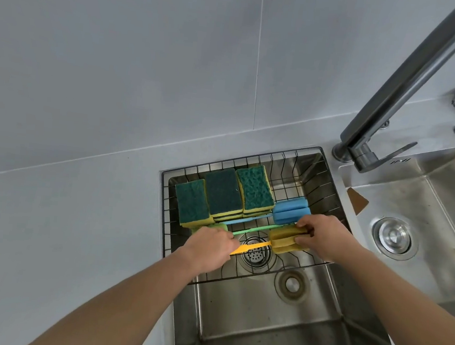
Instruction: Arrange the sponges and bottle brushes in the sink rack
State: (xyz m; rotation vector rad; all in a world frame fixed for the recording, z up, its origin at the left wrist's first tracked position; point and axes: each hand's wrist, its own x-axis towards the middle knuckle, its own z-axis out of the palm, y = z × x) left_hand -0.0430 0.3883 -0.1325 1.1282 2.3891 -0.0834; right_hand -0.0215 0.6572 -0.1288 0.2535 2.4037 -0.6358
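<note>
A black wire sink rack spans the back half of the steel sink. Three stacks of green-and-yellow sponges stand in its far left part. In front of them lie three bottle brushes side by side: a blue brush, a green-handled brush and a yellow brush. My left hand is closed over the brush handles' left ends, on the yellow handle. My right hand grips the yellow foam head at the right.
The steel sink basin opens below the rack, with a drain in it. A second basin with its own strainer lies to the right. A tall faucet rises at the back right. Grey counter surrounds the sink on the left.
</note>
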